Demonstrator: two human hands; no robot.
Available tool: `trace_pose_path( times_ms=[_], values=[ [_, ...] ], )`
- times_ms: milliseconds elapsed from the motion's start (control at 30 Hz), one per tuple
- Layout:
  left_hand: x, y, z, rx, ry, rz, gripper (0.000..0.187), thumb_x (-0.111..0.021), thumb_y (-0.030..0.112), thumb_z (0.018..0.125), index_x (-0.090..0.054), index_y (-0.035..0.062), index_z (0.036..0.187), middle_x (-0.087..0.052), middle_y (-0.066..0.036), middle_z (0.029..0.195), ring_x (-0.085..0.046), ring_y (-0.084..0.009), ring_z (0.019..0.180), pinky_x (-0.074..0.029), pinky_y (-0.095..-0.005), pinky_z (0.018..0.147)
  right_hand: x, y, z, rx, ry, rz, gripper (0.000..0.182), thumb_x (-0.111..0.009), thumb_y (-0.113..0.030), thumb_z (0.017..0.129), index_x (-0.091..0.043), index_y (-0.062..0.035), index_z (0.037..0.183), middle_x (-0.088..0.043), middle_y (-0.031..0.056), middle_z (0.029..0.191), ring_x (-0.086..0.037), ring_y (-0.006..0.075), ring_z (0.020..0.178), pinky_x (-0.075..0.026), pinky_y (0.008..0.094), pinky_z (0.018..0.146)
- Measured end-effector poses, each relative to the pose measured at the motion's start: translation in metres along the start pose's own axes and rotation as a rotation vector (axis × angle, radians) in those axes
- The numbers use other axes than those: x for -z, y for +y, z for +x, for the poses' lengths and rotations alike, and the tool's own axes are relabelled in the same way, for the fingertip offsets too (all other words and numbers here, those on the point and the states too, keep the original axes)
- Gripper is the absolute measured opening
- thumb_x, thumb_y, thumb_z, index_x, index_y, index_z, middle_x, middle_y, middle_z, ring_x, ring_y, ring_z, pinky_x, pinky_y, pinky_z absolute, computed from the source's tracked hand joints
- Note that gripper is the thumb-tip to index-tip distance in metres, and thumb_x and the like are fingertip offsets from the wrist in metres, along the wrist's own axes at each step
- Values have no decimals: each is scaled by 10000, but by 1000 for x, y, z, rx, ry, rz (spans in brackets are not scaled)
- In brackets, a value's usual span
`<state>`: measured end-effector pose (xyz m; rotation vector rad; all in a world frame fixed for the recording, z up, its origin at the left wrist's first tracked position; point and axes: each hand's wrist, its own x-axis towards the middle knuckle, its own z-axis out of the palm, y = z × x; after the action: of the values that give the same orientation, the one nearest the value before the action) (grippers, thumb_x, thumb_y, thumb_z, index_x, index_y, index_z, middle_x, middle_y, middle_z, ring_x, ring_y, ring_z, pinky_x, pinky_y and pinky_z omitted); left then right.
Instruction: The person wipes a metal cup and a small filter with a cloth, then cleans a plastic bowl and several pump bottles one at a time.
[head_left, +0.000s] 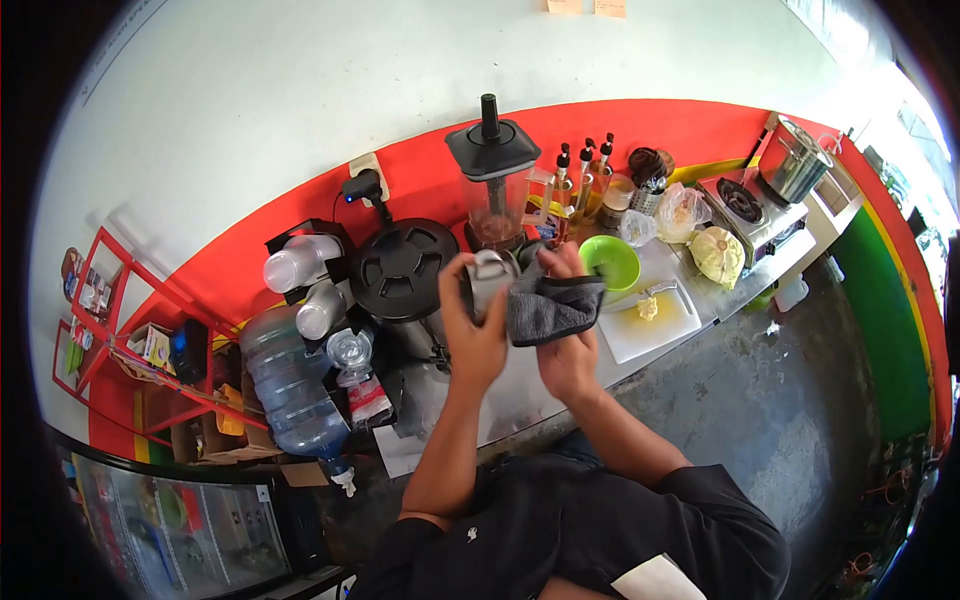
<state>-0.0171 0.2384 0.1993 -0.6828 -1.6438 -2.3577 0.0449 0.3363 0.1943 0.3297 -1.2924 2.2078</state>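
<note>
In front of the blender, my left hand (478, 335) is closed around a shiny metal cup (490, 280), partly hidden by my fingers and a little blurred. A dark grey cloth (552, 310) is gripped in my right hand (570, 362), right beside the cup. The cloth covers part of that hand's fingers. Just behind both hands stands a blender (492, 195) with a black lid. To the right of the cloth is a bright green bowl (610, 262). A white cutting board (655, 335) lies nearby, with a knife (640, 297) and a pale yellow lump (648, 309) on it.
Several pump bottles (583, 185) line the wall behind the bowl. A cabbage (718, 257) sits near a stove (742, 202) with a steel pot (795, 160). Left are a black-lidded container (405, 268), a large water bottle (290, 380) and a red rack (105, 285).
</note>
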Motion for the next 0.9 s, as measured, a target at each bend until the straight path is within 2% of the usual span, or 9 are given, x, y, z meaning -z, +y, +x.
trace_pose_path(
  times_ms=[100,167,233,333,633,733,833,867,900],
  values=[
    [-9,9,-26,131,-176,-89,497,-675,103,983,-474,7,1428,-564,-69,1274,-565,-123,1118,-482,-276,960,11,-7,32,102,28,-57,794,-553,-247,1047,-125,-41,1684,-364,125,1644,-411,224,1481,-341,384,1221],
    [-15,16,-31,68,-191,0,489,-667,120,986,-473,9,1421,-571,-65,1254,-565,-114,1101,-481,-267,935,17,-16,43,-102,-86,106,757,-537,-254,1057,-155,-61,1682,-384,140,1624,-477,224,1425,-410,356,1167],
    [-16,15,-27,94,-158,-21,447,-676,70,955,-475,34,1353,-559,-70,1206,-556,-134,1104,-473,-289,961,13,-10,39,-90,-37,3,660,-479,-117,1060,-226,-65,1667,-512,154,1501,-474,222,1401,-329,349,1209],
    [-11,20,-16,97,-57,-96,429,-663,79,987,-460,34,1362,-570,-76,1211,-582,-129,1087,-494,-284,950,5,3,19,-21,50,-300,659,-471,176,929,-395,-25,1552,-564,101,1367,-528,162,1284,-419,313,1109],
    [4,18,11,51,-1,64,412,-672,68,1000,-451,28,1345,-563,-86,1211,-616,-120,1043,-545,-268,872,19,-37,32,-121,-61,-471,485,-513,55,995,-488,-20,1473,-666,95,1262,-645,155,1177,-514,319,1035],
    [-14,14,4,114,-109,-19,441,-685,94,993,-448,35,1360,-557,-73,1207,-586,-124,1058,-514,-285,906,21,-50,54,-290,330,-42,397,-634,-27,989,-497,-68,1359,-674,89,1133,-714,174,876,-597,315,750],
    [-26,18,4,-124,-396,309,500,-707,159,984,-418,38,1373,-514,-89,1197,-541,-159,1065,-471,-332,942,60,-7,76,-110,422,-3,374,-634,-85,1006,-478,-106,1346,-672,80,1100,-713,167,858,-599,328,703],
    [-27,22,8,-162,-488,361,519,-712,194,978,-403,34,1363,-468,-106,1188,-518,-189,1076,-445,-358,957,72,3,73,-139,410,-228,350,-616,-97,1018,-472,-115,1337,-666,72,1080,-715,170,837,-598,333,678],
    [-26,26,14,-164,-488,358,519,-712,194,978,-403,34,1363,-468,-106,1188,-518,-189,1076,-445,-358,957,46,-18,70,-284,512,13,316,-584,-122,1042,-502,-107,1347,-676,78,1102,-717,177,821,-596,319,676]
  ],
)
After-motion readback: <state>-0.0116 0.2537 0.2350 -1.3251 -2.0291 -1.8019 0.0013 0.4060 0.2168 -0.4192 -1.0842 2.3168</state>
